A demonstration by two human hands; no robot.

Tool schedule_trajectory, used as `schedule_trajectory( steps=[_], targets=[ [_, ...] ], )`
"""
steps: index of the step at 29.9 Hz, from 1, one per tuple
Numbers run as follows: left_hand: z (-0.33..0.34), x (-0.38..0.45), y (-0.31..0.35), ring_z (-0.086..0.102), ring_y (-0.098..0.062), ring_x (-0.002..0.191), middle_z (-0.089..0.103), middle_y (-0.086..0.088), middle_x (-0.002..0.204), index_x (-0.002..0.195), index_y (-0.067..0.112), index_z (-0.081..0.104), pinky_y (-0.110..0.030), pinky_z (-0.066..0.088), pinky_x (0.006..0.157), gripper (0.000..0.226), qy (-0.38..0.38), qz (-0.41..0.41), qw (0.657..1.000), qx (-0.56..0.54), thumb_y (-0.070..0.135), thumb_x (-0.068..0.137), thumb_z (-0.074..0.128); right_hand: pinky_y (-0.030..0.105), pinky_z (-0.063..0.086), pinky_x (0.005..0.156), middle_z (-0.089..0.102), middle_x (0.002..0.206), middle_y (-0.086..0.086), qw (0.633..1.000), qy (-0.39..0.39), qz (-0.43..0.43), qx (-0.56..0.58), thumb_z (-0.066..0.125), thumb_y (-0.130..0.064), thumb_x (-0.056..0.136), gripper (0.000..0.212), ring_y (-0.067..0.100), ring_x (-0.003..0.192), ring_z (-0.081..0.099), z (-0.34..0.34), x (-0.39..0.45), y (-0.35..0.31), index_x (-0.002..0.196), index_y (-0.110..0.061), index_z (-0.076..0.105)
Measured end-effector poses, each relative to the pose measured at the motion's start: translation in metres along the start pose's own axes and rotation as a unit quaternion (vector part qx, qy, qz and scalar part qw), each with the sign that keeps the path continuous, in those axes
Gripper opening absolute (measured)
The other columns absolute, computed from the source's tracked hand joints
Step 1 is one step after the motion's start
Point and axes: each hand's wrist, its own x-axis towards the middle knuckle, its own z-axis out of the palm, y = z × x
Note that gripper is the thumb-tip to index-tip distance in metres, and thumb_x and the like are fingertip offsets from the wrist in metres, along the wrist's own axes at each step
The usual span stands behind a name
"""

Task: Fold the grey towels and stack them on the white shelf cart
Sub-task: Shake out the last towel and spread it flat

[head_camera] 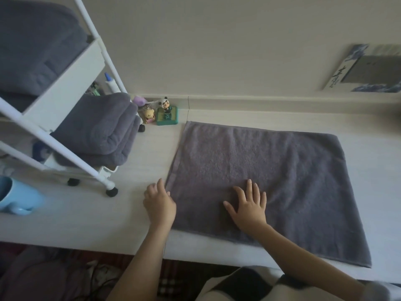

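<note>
A grey towel (271,170) lies spread flat on the pale table (86,224), its near right corner reaching the table's front edge. My right hand (248,206) presses flat on it with fingers spread, near its front left part. My left hand (159,204) sits at the towel's left edge, fingers curled at the hem; whether it pinches the hem is unclear. At the left stands the white shelf cart (65,88). One folded grey towel (36,46) lies on its upper shelf and another folded grey towel (99,131) on the lower one.
Small toy figures (167,112) stand by the wall behind the towel's left corner. A light blue mug (17,196) lies at the far left. Markers (110,82) stick up in the cart. A picture (368,70) leans on the wall at the right.
</note>
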Motion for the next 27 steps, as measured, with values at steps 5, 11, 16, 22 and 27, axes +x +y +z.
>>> schedule_trajectory(
  steps=[5, 11, 16, 22, 27],
  targets=[
    [0.019, -0.012, 0.010, 0.051, -0.035, 0.123, 0.050, -0.015, 0.139, 0.126, 0.019, 0.061, -0.050, 0.044, 0.094, 0.045, -0.031, 0.207, 0.978, 0.017, 0.034, 0.087, 0.048, 0.048, -0.018, 0.111, -0.018, 0.157, 0.007, 0.997, -0.006, -0.026, -0.071, -0.021, -0.077, 0.067, 0.091, 0.028, 0.143, -0.019, 0.008, -0.004, 0.023, 0.148, -0.039, -0.006],
    [0.024, -0.024, 0.047, 0.061, -0.028, 0.092, 0.062, -0.003, 0.105, 0.107, 0.024, 0.069, -0.041, 0.047, 0.074, 0.038, -0.073, 0.266, 0.961, 0.013, 0.039, 0.078, 0.050, 0.046, -0.008, 0.117, -0.006, 0.159, -0.002, 0.995, -0.008, -0.008, -0.103, -0.007, -0.065, 0.085, 0.067, 0.018, 0.146, -0.010, -0.032, 0.024, 0.090, 0.147, -0.044, 0.007],
    [0.028, -0.024, 0.090, 0.061, -0.025, 0.068, 0.059, 0.002, 0.075, 0.077, 0.023, 0.071, -0.036, 0.045, 0.067, 0.032, -0.077, 0.335, 0.938, -0.042, 0.039, 0.075, 0.044, 0.047, -0.006, 0.117, 0.006, 0.159, 0.004, 0.992, 0.053, 0.076, -0.087, 0.026, -0.033, 0.097, 0.045, 0.026, 0.146, -0.001, -0.056, 0.027, 0.076, 0.140, -0.027, 0.037],
    [0.043, -0.013, 0.108, 0.041, -0.033, 0.130, 0.042, -0.012, 0.146, 0.133, 0.025, 0.054, -0.045, 0.031, 0.107, 0.066, -0.178, 0.340, 0.923, 0.020, 0.049, 0.078, 0.028, 0.039, -0.015, 0.114, -0.019, 0.154, -0.007, 0.998, -0.019, -0.044, -0.052, -0.011, -0.068, 0.080, 0.072, 0.018, 0.143, -0.020, -0.006, -0.013, 0.046, 0.147, -0.040, -0.007],
    [0.050, -0.022, 0.123, 0.058, -0.035, 0.102, 0.059, -0.012, 0.129, 0.116, 0.022, 0.068, -0.042, 0.045, 0.093, 0.047, -0.211, 0.389, 0.896, -0.024, 0.040, 0.081, 0.042, 0.043, -0.019, 0.112, -0.015, 0.158, -0.006, 0.997, -0.023, -0.017, -0.079, -0.036, -0.071, 0.062, 0.086, 0.018, 0.143, -0.020, -0.017, -0.015, 0.102, 0.142, -0.049, -0.012]
  ],
)
